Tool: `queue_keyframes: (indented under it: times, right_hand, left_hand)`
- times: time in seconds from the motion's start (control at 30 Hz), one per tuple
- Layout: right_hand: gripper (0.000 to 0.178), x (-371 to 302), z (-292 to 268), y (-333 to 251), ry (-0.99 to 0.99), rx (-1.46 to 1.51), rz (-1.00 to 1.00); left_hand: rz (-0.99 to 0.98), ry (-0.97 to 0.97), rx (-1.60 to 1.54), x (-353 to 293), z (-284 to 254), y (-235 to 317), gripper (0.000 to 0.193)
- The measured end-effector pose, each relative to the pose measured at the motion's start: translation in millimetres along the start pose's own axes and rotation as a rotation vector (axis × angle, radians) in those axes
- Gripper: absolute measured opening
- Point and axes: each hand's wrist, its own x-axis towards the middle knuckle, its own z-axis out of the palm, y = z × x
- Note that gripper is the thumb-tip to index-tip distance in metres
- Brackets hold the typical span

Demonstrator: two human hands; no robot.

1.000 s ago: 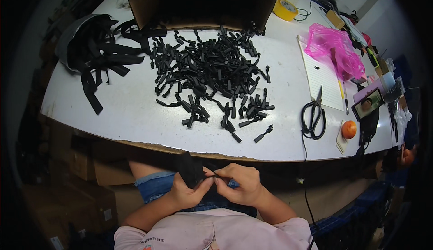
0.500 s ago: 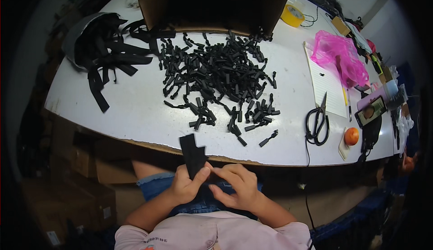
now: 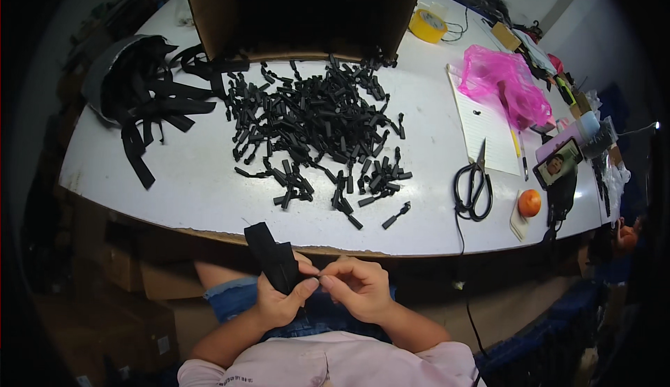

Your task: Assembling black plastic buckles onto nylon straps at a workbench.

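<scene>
My left hand (image 3: 280,302) is closed round black fabric strips (image 3: 269,251), which stick up past the thumb toward the table edge. A thin line runs along one of them, perhaps a zipper's. My right hand (image 3: 359,289) is pinched, its thumb and forefinger meeting my left fingertips. Whatever lies in that pinch is too small to make out. Both hands are over my lap, just short of the table's front edge. Beyond them on the table is a heap of small black pieces like zipper pulls (image 3: 317,118), with one lying apart (image 3: 396,216).
An open cardboard box (image 3: 199,17) stands behind the heap. At the left, a grey bowl (image 3: 105,73) spills more black strips. To the right lie black-handled scissors (image 3: 473,188), a lined pad (image 3: 488,136), a pink plastic bag (image 3: 506,83), an orange fruit (image 3: 529,203), a phone (image 3: 558,165) and yellow tape (image 3: 428,26).
My right thumb and forefinger have closed into a pinch at the left fingertips. The black strips have tipped a little to the left. The whole view has shifted slightly.
</scene>
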Motion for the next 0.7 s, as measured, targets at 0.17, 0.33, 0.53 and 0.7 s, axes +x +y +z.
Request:
queue_keyframes:
  times: [0.17,0.33,0.53,0.7]
  right_hand:
    - [0.007,-3.4,8.0,4.7,0.055,0.002,-0.104]
    - [0.007,-5.1,3.6,6.1,0.065,0.411,0.186]
    - [0.01,-6.7,1.2,5.0,-0.008,0.449,0.306]
    - [0.008,-3.9,-1.1,-0.4,0.051,-0.071,-0.075]
  left_hand:
    - [0.14,0.052,0.057,-3.1,4.0,-4.1,0.011]
    - [0.515,-0.019,0.505,4.6,0.0,-4.0,0.014]
    - [0.096,0.08,0.189,-5.7,6.5,-0.5,0.004]
    - [-0.01,0.085,-0.041,-2.5,9.9,2.4,0.006]
